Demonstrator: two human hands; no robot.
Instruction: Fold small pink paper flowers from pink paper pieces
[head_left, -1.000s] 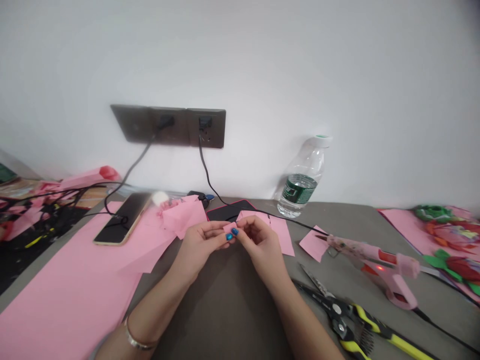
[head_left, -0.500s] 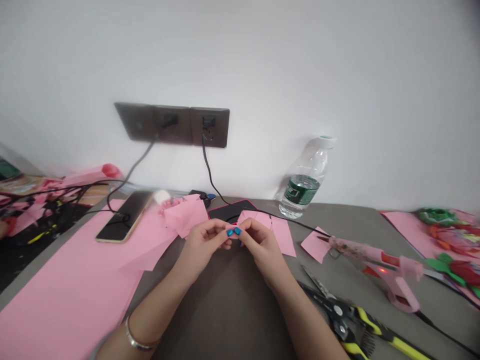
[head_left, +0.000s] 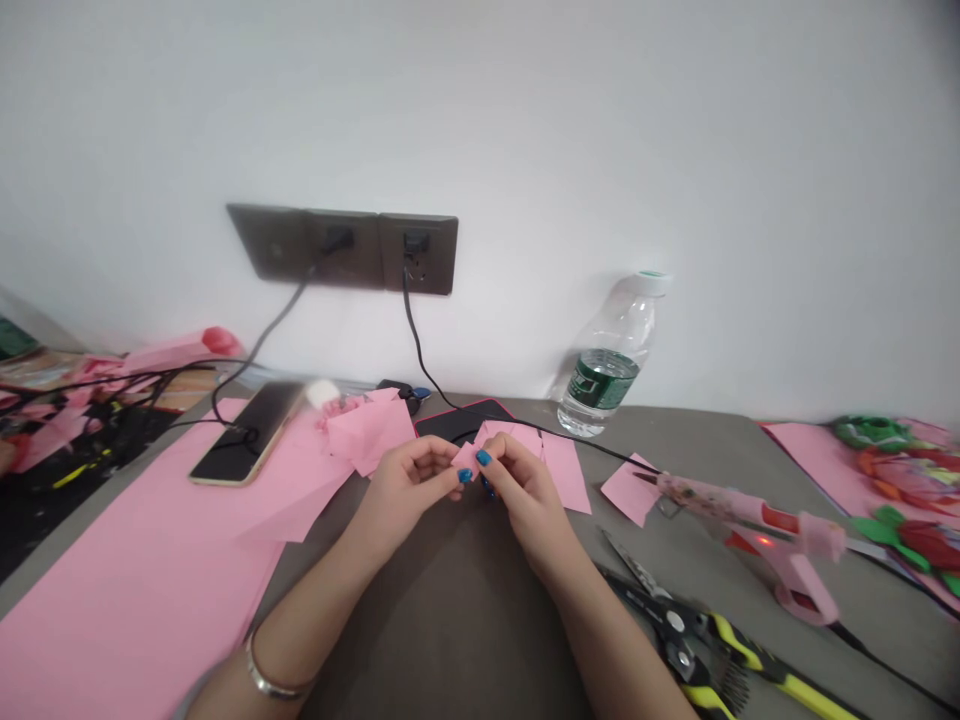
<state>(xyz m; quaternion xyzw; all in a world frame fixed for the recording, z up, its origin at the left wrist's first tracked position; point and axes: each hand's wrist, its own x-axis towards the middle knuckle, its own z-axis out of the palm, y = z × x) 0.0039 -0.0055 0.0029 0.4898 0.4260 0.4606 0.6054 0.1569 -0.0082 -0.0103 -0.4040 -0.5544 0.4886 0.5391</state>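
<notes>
**Left hand and right hand pinch small pink paper piece over table**

Paper sits between both hands, just above table centre, tilted, its corner up. Fingertips of both hands closed narrow on it, blue-painted nails close together. Change from previous frame: hands turned slightly, right hand's nails higher, left hand's lower, more paper showing between them. Bangle on left wrist.

Gray table under the hands. At 4 o'clock, yellow-handled shears; at 3 o'clock, pink hot glue gun, red light on, with pink scrap beside its tip. At 8 o'clock, large pink sheet; at 10 o'clock, phone lying on it, loose pink paper nearby. Paper flowers far right. At 1 o'clock, plastic water bottle against white wall; at 11 o'clock, dark wall sockets with two black cables running down.
</notes>
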